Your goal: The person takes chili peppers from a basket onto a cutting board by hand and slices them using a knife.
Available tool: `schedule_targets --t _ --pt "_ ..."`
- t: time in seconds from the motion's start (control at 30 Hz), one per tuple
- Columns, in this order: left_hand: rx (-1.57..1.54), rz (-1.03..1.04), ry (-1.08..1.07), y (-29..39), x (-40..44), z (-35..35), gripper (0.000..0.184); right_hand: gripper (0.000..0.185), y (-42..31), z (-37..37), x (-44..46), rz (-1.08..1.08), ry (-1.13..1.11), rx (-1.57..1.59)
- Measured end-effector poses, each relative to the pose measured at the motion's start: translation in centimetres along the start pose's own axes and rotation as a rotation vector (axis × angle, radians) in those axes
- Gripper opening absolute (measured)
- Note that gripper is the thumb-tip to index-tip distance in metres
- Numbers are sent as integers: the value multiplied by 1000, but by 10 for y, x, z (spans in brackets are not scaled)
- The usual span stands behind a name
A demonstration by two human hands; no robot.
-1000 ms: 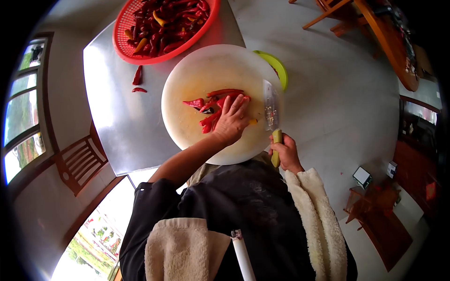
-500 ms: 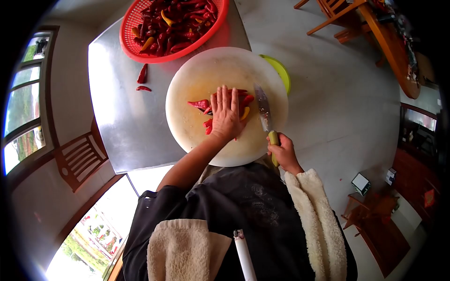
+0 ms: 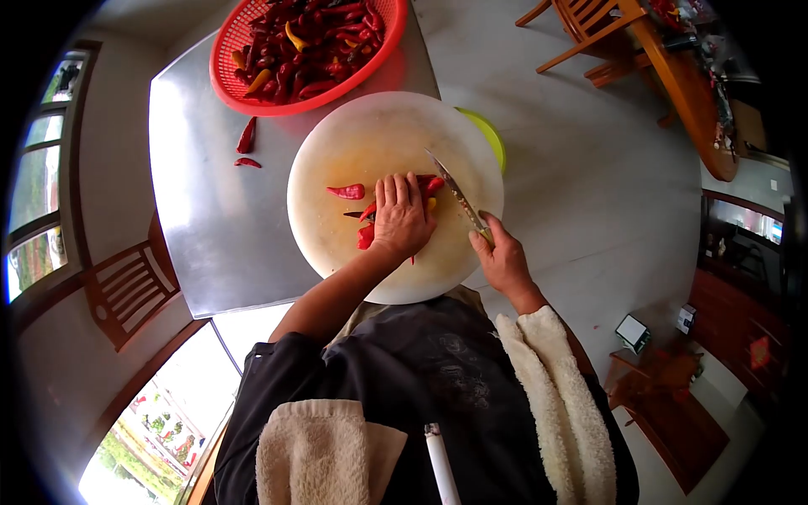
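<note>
My left hand [image 3: 402,220] lies over a small bunch of red chili peppers [image 3: 366,236], its fingers together and curved down around them. Part of the bunch is hidden under the palm. On the left of the round cutting board [image 3: 324,160] one red chili pepper [image 3: 346,192] lies apart from the others. In my right hand [image 3: 505,259] is the handle of a kitchen knife [image 3: 454,189]. Its blade slants up and left over the board, with the tip beyond the peppers' right end. Small bits cling to the blade.
A red plastic basket [image 3: 246,108] heaped with chili peppers stands behind the board on the metal table [image 3: 202,219]. Two loose peppers [image 3: 247,136] lie left of it. A green rim [image 3: 488,137] shows under the board's right side. A white cigarette [image 3: 441,463] juts up at the bottom.
My right hand has turned the knife, so the blade now tilts left toward the peppers. My left fingers have drawn in over the bunch, and one pepper now lies separate on the left.
</note>
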State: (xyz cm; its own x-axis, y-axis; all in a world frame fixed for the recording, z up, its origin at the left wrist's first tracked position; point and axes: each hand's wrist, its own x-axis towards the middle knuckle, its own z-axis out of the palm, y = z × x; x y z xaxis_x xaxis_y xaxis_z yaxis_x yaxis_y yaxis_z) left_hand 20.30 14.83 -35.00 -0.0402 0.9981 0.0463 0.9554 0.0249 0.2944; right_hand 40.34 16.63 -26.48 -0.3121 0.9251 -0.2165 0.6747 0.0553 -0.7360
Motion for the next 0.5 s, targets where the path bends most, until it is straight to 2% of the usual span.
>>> schedule_targets --t 0.07,0.17,0.27,0.5 --pt "10 10 4 -1 1 1 72 33 -3 1 3 -100 4 -46" --pt "-4 28 31 -2 0 -2 69 31 0 6 6 -66 -74 -55" --pt "-33 45 58 -5 2 -3 67 29 2 8 8 -67 -75 -166" --pt "29 66 42 -10 1 4 65 25 -2 8 12 -81 -105 -172"
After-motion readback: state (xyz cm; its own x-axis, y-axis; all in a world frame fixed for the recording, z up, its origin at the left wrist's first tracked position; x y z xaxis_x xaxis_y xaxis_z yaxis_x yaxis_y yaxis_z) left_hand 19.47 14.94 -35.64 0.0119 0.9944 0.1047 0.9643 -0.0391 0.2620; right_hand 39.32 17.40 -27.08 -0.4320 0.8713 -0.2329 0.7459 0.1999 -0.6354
